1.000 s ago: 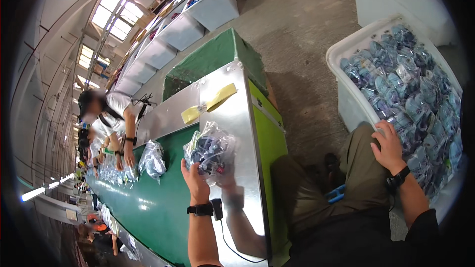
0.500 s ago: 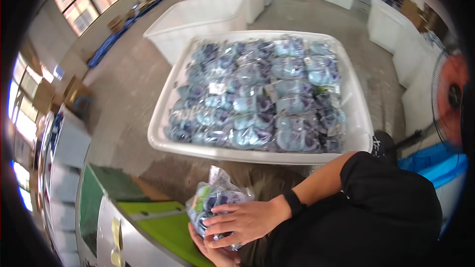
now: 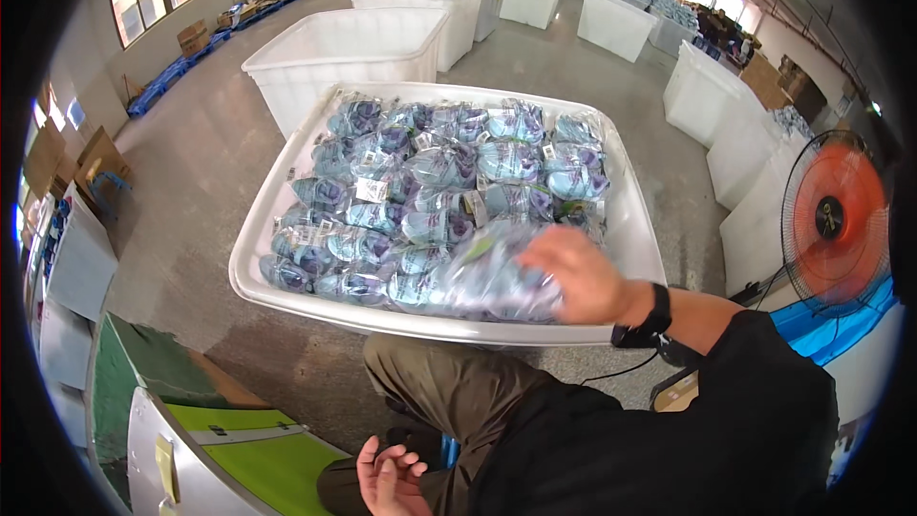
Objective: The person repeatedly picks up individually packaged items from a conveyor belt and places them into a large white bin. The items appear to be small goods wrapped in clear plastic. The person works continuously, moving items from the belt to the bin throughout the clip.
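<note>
My right hand [image 3: 578, 272] is over the near edge of a big white plastic bin [image 3: 650, 239], gripping a clear plastic bag of what look like blue and purple shoes [image 3: 497, 268]. Motion smears this bag, and its lower side is hidden. Beneath and beyond it, rows of similar bagged shoes [image 3: 439, 167] fill most of the bin, some with white labels. Down by my lap, my left hand [image 3: 392, 483] is turned palm up, fingers loosely curled and apart, with nothing in it.
A green and metal-edged stand [image 3: 248, 449] is at my near left. Further white bins [image 3: 344, 53] stand behind the big one and along the right [image 3: 707, 100]. An orange-bladed fan [image 3: 831, 215] stands at the right, with a black cable [image 3: 621, 373] on the floor.
My right hand has carried the bagged shoes from my lap up and right, over the bin. My left hand has let go of the bag and stays low.
</note>
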A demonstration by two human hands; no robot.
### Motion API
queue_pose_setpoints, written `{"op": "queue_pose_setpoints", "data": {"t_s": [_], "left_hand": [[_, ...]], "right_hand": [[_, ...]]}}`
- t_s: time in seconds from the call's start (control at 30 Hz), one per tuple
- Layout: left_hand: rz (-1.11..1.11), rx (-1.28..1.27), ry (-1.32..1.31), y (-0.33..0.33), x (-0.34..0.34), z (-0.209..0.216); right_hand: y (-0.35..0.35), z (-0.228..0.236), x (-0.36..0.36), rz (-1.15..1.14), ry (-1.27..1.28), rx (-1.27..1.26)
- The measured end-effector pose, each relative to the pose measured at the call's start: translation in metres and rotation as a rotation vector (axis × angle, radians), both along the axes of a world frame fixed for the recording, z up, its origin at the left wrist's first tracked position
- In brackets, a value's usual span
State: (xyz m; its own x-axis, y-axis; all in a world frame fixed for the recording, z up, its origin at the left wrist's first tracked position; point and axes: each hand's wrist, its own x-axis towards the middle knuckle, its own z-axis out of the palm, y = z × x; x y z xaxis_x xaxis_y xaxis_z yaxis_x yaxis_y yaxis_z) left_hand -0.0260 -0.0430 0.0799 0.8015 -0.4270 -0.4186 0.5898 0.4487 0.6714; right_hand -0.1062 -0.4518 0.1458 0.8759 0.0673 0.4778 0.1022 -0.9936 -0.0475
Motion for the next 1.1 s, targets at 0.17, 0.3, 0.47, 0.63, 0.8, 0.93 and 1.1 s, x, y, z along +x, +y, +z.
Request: {"op": "queue_pose_setpoints", "data": {"t_s": [0.17, 0.3, 0.47, 0.63, 0.8, 0.93, 1.1], "left_hand": [[-0.002, 0.028, 0.073, 0.002, 0.009, -0.005], [-0.025, 0.059, 0.094, 0.002, 0.01, -0.008], [-0.048, 0.069, 0.098, 0.008, 0.014, -0.015], [-0.048, 0.134, 0.089, 0.012, 0.017, -0.021], [-0.07, 0.171, 0.097, 0.011, 0.021, -0.029], [-0.057, 0.198, 0.083, 0.015, 0.025, -0.034], [-0.041, 0.217, 0.062, 0.019, 0.026, -0.034]], "right_hand": [[-0.113, -0.022, -0.046, -0.296, -0.101, 0.035], [-0.182, -0.089, -0.089, -0.449, -0.013, -0.015], [-0.197, -0.152, -0.119, -0.666, 0.423, 0.196], [-0.185, -0.147, -0.095, -0.623, 0.203, 0.193], [-0.193, -0.156, -0.065, -0.59, 0.479, -0.047], [-0.202, -0.17, -0.053, -0.626, 0.58, 0.053], [-0.177, -0.15, -0.035, -0.662, 0.57, -0.08]]}}
